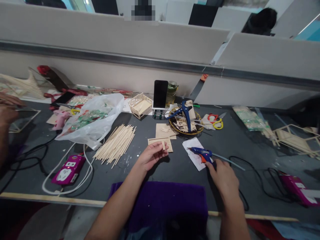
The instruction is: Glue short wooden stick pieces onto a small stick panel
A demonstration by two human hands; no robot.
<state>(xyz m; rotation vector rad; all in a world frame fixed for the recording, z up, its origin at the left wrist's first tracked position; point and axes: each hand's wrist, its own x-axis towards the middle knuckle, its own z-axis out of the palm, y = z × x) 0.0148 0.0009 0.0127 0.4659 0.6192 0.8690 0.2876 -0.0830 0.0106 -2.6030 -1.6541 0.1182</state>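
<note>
My left hand is closed in a pinch on a short wooden stick piece, held upright between thumb and fingertips. Just behind it, partly covered by the fingers, a small framed panel of wooden sticks rests on the table. My right hand grips the handle of a blue glue gun with an orange trigger. Its nozzle points left over a white paper sheet, and a long glue stick juts out of its back.
Left lie a pile of wooden sticks, a plastic bag and a purple power strip. Behind stand a phone, a stick-built tray and a basket holding sticks and blue cutters. Another person's hand is at far left.
</note>
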